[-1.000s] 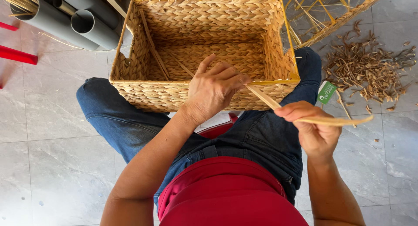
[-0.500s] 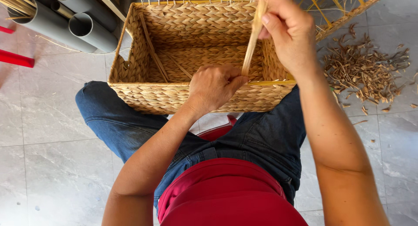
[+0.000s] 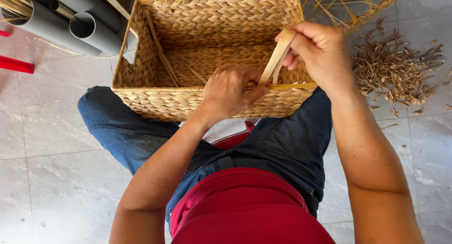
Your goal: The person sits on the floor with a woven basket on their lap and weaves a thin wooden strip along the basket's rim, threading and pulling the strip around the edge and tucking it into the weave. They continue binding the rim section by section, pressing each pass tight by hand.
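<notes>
Basket (image 3: 188, 103) rim gripped by left fingers (image 3: 249, 91); right fingers (image 3: 301, 46) pinch strip (image 3: 278, 58).

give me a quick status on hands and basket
Left hand pressed on the woven basket near rim. Right hand pinching a flat straw strip, angled down to the rim. Nothing blocking; straw scraps lie off to the side.

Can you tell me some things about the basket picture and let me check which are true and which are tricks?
1. The right hand pinches a flat strip. True.
2. The basket sits on a table. False: it rests on the person's lap.
3. The left hand is at the basket's near rim. True.
4. The basket is full of fruit. False: only a few loose strips lie inside.
5. Grey pipes lie at the far left. True.
6. The scraps are piled left of the basket. False: they lie to its right.
</notes>
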